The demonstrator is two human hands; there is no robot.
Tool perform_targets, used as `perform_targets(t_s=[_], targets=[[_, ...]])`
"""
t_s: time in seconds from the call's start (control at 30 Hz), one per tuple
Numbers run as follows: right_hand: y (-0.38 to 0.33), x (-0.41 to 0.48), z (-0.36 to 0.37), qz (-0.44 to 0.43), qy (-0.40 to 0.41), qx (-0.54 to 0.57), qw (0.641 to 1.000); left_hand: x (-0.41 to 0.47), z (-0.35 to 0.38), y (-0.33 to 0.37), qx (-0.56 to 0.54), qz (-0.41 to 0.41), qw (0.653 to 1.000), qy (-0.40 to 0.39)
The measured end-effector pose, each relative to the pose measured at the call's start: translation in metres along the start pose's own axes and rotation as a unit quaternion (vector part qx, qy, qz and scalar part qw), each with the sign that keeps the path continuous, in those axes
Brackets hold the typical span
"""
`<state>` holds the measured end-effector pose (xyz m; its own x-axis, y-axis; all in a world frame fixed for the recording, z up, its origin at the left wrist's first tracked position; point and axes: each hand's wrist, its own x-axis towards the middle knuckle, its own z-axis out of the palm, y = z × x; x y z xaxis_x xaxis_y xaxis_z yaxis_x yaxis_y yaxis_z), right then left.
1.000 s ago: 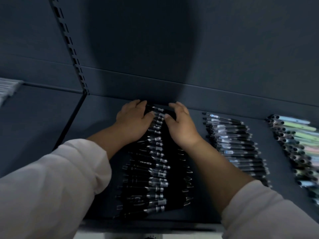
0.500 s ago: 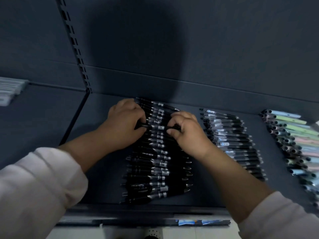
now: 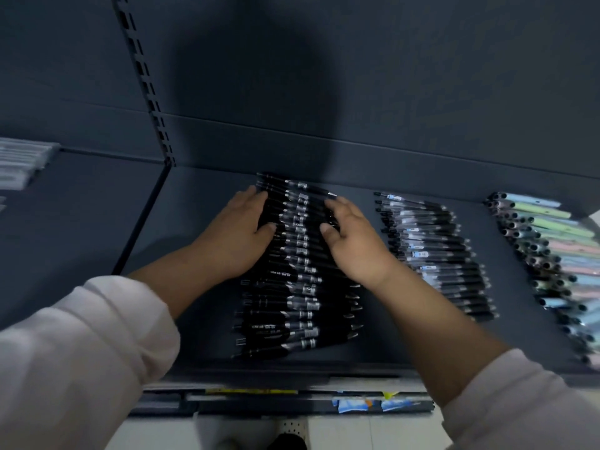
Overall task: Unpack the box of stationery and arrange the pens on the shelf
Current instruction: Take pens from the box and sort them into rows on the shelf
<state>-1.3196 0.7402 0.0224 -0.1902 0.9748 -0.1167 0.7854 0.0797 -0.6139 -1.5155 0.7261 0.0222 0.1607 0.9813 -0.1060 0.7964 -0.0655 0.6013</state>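
Pressing in from both sides, we rest our left hand (image 3: 237,237) and right hand (image 3: 355,245) on the far end of the row of black pens (image 3: 298,287). The row lies on the dark shelf (image 3: 201,203), running from the back wall toward the front edge. Both hands lie fairly flat, fingers nearly straight and close together, thumbs spread inward over the barrels, gripping nothing. To the right lie clear-barrelled pens (image 3: 431,251) and, further right, pastel pens (image 3: 558,241).

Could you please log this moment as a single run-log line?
phase: aligning black pens | left hand: pressing row's left side | right hand: pressing right side | shelf: clear-barrel pens, pastel pens alongside
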Motion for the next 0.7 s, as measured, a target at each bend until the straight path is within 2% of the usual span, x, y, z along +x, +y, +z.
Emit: perform_targets(t_s=[0.13, 0.27, 0.4, 0.5, 0.7], targets=[[0.003, -0.022, 0.003, 0.014, -0.009, -0.012, 1.0, -0.012, 0.0, -0.005, 0.058, -0.023, 0.998, 0.001], [-0.001, -0.044, 0.02, 0.033, -0.027, -0.013, 0.999, -0.025, 0.014, -0.001, 0.043, -0.031, 0.998, -0.047], [-0.009, -0.055, 0.019, 0.04, 0.002, 0.013, 0.999, -0.037, 0.01, 0.003, 0.012, -0.022, 0.999, -0.035], [-0.009, -0.072, 0.013, 0.035, 0.005, -0.015, 0.999, -0.052, 0.008, 0.004, 0.08, 0.011, 0.996, -0.046], [-0.008, -0.096, 0.025, 0.04, -0.088, -0.167, 0.981, -0.079, 0.028, 0.01, 0.215, 0.038, 0.968, -0.122]])
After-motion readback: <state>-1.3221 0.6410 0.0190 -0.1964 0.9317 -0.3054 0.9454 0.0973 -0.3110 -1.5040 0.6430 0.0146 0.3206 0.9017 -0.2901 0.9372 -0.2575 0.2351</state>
